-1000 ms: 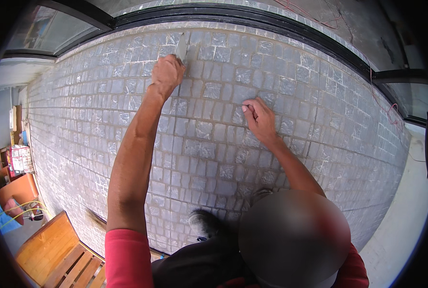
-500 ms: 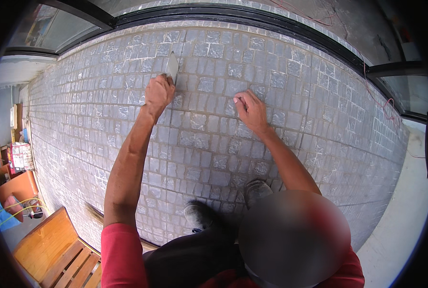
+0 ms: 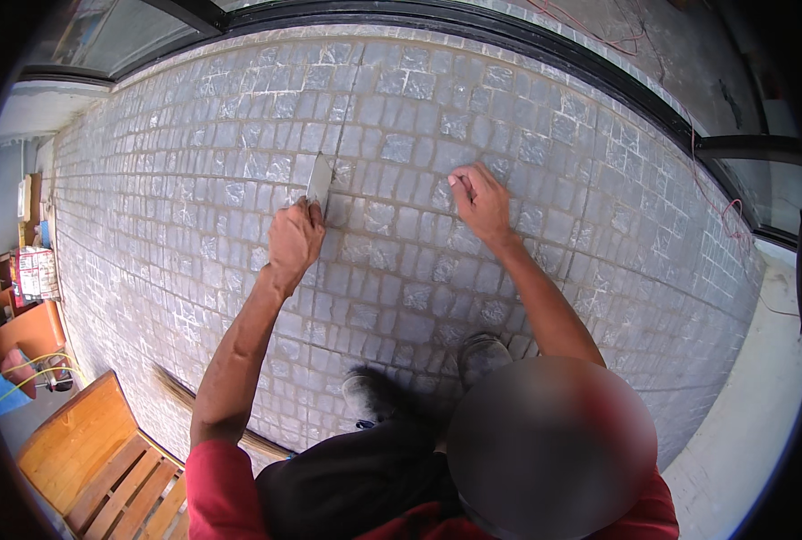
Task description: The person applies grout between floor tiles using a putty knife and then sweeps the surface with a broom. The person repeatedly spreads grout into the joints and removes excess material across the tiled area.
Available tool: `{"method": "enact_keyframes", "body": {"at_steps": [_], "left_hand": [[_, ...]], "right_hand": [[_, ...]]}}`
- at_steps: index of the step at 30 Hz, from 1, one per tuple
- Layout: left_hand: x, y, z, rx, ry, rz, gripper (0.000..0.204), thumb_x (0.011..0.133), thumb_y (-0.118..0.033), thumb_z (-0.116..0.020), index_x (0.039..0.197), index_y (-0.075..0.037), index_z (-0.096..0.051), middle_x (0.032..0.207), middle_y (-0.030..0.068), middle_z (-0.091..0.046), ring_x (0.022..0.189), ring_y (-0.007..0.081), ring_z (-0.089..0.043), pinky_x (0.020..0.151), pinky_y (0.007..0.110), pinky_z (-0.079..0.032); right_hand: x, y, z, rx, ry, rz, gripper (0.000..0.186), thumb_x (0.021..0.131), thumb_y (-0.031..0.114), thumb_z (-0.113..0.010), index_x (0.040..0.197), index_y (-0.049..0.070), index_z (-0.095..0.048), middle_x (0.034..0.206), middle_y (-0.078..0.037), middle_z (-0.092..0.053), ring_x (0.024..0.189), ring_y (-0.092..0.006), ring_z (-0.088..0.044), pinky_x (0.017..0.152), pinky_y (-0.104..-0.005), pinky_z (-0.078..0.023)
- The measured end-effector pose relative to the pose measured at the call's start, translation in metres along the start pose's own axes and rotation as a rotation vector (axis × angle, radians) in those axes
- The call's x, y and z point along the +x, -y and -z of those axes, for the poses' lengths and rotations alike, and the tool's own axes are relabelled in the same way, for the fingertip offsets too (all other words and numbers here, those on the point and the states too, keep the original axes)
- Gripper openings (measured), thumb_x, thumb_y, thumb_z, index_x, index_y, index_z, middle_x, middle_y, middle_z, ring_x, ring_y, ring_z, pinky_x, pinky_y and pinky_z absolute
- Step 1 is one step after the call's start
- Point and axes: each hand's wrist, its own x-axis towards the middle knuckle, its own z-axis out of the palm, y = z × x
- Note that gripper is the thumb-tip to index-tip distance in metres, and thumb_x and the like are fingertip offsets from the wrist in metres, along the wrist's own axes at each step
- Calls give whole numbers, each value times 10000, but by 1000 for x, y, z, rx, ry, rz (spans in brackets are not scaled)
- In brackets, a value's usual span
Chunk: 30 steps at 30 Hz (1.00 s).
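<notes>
My left hand (image 3: 297, 232) is closed around a flat metal putty knife (image 3: 320, 183), its pale blade pointing away from me. The blade is over the grey cobble-patterned tiles (image 3: 378, 216), beside a long dark joint line. Whether its edge touches them is hard to tell. My right hand (image 3: 484, 200) hangs over the tiles further right, thumb and fingers curled together; anything between them is hidden.
A black metal door track (image 3: 437, 16) borders the far side. At the near left stands a slatted wooden bench (image 3: 117, 477), with an orange chair (image 3: 34, 335) and a printed sack (image 3: 36, 273) beyond. A red cord (image 3: 732, 211) trails at the far right. My shoes (image 3: 374, 391) rest on the tiles.
My left hand has drawn the putty knife nearer to me along the tiles. The right hand stays curled and has barely shifted. The whole view has turned slightly.
</notes>
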Motion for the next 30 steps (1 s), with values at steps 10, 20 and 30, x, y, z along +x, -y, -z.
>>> {"method": "enact_keyframes", "body": {"at_steps": [10, 20, 30], "left_hand": [[-52, 14, 9, -119, 71, 183, 347, 985, -225, -554, 814, 65, -638, 732, 344, -606, 753, 530, -625, 636, 545, -492], [-160, 29, 4, 32, 92, 255, 284, 992, -208, -551, 865, 30, -639, 710, 298, -631, 711, 504, -633, 619, 551, -507], [-267, 40, 19, 82, 213, 440, 256, 986, -205, -555, 842, -1, -615, 714, 284, -631, 698, 494, -630, 606, 554, -493]], "right_hand": [[2, -3, 0, -52, 34, 18, 105, 935, 144, -675, 920, 40, -661, 747, -66, -555, 583, -172, -525, 536, -318, -435], [1, -8, -2, -80, 34, 3, 104, 933, 150, -682, 932, 46, -678, 763, -52, -571, 608, -158, -523, 554, -311, -435], [2, -8, -3, -79, 30, 21, 120, 928, 169, -692, 929, 50, -678, 761, -52, -573, 627, -168, -522, 585, -316, -441]]}}
